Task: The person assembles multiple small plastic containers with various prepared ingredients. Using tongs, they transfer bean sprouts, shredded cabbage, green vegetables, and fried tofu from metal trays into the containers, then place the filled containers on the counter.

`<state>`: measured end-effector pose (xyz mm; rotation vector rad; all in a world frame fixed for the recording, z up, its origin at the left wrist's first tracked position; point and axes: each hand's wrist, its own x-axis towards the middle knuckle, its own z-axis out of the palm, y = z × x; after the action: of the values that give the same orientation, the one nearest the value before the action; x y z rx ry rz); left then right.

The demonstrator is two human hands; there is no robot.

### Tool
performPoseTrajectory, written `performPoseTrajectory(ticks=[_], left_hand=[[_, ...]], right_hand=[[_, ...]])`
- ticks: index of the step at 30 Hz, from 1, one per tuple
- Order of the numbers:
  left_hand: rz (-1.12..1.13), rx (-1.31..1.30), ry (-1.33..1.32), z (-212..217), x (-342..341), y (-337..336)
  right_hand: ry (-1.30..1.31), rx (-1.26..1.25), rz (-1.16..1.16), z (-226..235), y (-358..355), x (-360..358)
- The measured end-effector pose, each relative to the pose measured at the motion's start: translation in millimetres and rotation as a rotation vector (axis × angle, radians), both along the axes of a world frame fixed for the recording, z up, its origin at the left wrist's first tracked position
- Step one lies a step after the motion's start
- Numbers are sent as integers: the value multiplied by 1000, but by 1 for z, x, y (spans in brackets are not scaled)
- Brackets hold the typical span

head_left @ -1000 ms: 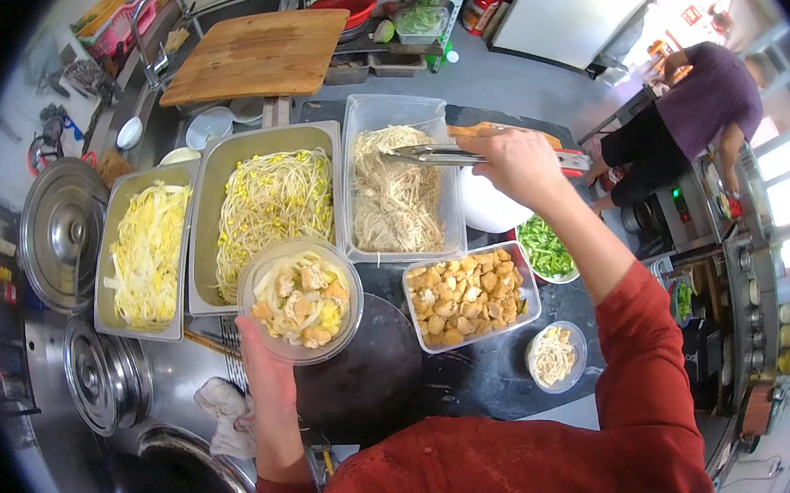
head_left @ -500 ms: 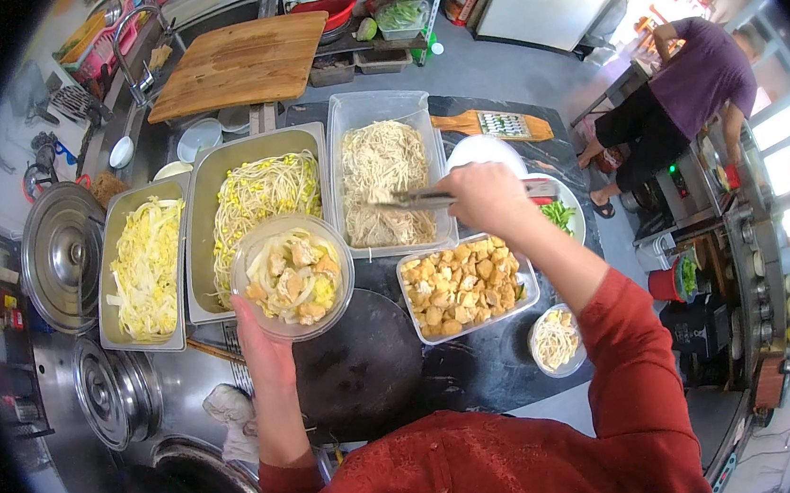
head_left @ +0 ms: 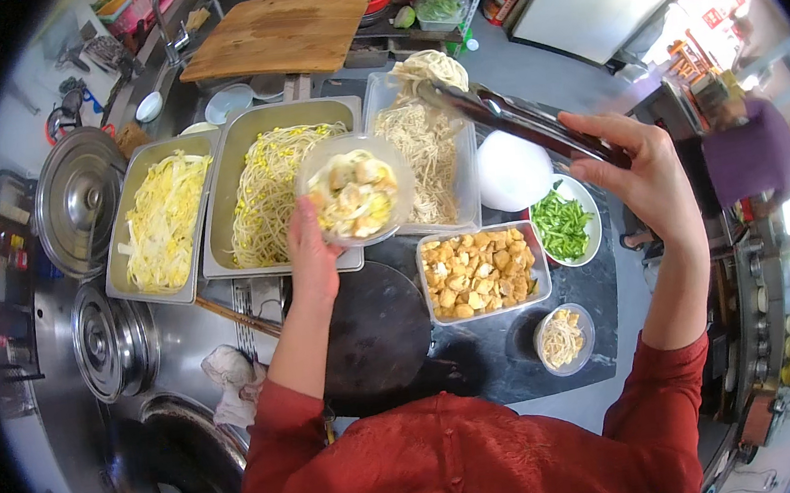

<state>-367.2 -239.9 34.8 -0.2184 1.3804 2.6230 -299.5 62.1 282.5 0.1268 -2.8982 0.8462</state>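
Note:
My left hand (head_left: 313, 259) holds up a round clear plastic bowl (head_left: 404, 209) with tofu chunks and pale cabbage in it. In my right hand (head_left: 650, 174) are metal tongs (head_left: 541, 128), with a clump of pale thin strips (head_left: 432, 67) at their far tips. This clump hangs above the far end of a clear plastic bin (head_left: 469, 187) that holds more such strips (head_left: 422, 153). Left of that bin, partly behind the bowl, stands a steel pan (head_left: 218, 183) of bean sprouts. Another steel pan (head_left: 113, 250) of shredded cabbage stands farther left.
Nearer me, a container (head_left: 545, 297) holds browned tofu cubes. Beside it are a bowl (head_left: 593, 237) of chopped greens, a white round thing (head_left: 513, 170) and a small filled bowl (head_left: 587, 347). A wooden board (head_left: 279, 34) lies beyond; another person (head_left: 748, 155) stands at right.
My right hand has moved right, and the tongs have lifted a clump of strips from the bin. The bowl in my left hand has moved right and away from me.

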Motion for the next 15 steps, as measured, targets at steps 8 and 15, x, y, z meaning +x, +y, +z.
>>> performPoseTrajectory(ticks=[8,15], left_hand=[[-92,-18,10,12,9,15],[-42,19,-11,1,13,20]], right_hand=[[39,318,113,-39,-14,-1],[-60,422,223,-41,-38,1]])
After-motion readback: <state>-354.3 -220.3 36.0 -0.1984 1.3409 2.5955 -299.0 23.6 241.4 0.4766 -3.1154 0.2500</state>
